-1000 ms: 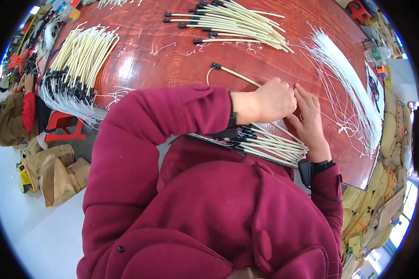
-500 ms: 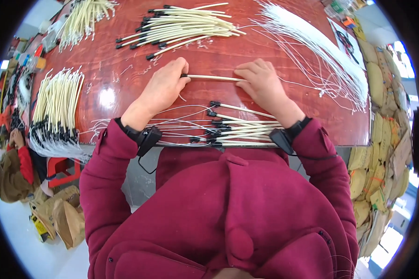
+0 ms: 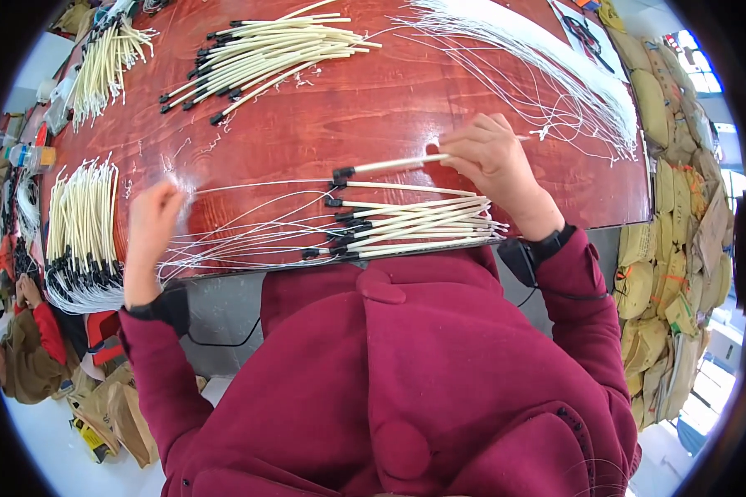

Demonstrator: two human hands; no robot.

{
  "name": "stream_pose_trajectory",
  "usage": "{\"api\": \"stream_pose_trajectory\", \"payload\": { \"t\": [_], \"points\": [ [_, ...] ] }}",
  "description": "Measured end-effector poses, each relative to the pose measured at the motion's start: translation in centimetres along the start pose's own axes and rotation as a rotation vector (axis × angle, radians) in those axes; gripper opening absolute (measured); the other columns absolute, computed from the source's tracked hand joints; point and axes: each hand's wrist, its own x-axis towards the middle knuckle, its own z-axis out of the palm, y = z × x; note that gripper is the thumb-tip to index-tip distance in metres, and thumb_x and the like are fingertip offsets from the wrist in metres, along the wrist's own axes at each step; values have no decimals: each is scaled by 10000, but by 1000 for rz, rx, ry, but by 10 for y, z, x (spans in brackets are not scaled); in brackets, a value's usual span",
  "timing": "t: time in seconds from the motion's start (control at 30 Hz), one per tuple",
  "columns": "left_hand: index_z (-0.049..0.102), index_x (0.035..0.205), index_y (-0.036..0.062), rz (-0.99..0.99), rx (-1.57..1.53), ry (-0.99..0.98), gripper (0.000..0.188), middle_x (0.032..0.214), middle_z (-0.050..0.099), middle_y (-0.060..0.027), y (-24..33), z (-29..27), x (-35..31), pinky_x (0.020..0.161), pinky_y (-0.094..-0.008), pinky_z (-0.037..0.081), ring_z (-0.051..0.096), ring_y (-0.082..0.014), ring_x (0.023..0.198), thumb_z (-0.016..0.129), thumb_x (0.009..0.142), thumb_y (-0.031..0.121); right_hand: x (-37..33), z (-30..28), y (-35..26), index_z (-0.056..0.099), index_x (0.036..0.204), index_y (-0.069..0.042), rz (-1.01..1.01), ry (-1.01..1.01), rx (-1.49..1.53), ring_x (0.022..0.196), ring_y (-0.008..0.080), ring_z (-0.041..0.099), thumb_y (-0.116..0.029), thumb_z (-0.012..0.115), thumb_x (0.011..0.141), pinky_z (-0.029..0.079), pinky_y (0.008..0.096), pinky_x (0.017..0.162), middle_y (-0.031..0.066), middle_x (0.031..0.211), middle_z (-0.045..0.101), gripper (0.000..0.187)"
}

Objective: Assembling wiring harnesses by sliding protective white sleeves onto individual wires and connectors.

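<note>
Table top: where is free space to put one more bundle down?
Bare wood lies mid-table, between the far bundle and the near bundle. Crowded: loose white wires at right, tube row beside the left hand.

A glossy reddish-brown wooden table (image 3: 373, 124) carries everything. Near its front edge lies a small stack of cream sleeved wires with black end caps (image 3: 406, 228), thin white leads trailing left from them. A larger pile of the same sleeved wires (image 3: 265, 50) lies toward the far side, another bundle (image 3: 79, 215) sits at the left edge, and one more (image 3: 108, 58) at the far left corner. Loose thin white wires (image 3: 547, 74) fan across the right side.
</note>
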Motion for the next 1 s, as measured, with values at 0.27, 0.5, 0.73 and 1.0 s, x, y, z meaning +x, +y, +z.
{"api": "stream_pose_trajectory", "payload": {
  "t": [0.27,0.5,0.73,1.0],
  "points": [
    [643,984,-22,66,386,152,249,970,654,-175,-3,-11,-35,793,-419,498,633,-357,913,735,869,180,-36,-28,16,738,1147,-51,136,-131,49,1060,288,609,-257,765,858,446,397,965,78,1143,728,356],
    [659,1034,3,403,133,180,301,1095,642,-151,107,39,65,901,-428,487,621,-368,1025,762,857,223,-18,-14,90,665,1275,-7,252,145,-282,1197,340,565,-302,715,911,418,448,1056,120,1351,632,471],
    [649,1034,31,786,21,99,273,1030,628,-135,190,101,140,854,-449,508,623,-344,1001,746,864,221,3,4,74,655,1270,13,263,58,-365,1227,329,546,-273,694,931,412,450,1069,99,1412,593,445],
    [621,1018,28,760,-19,20,230,1042,609,-134,214,150,176,864,-455,506,604,-342,1023,722,868,170,6,15,30,679,1232,8,147,1,-200,1206,311,550,-222,712,890,407,442,1064,92,1403,607,413]
  ]
}}
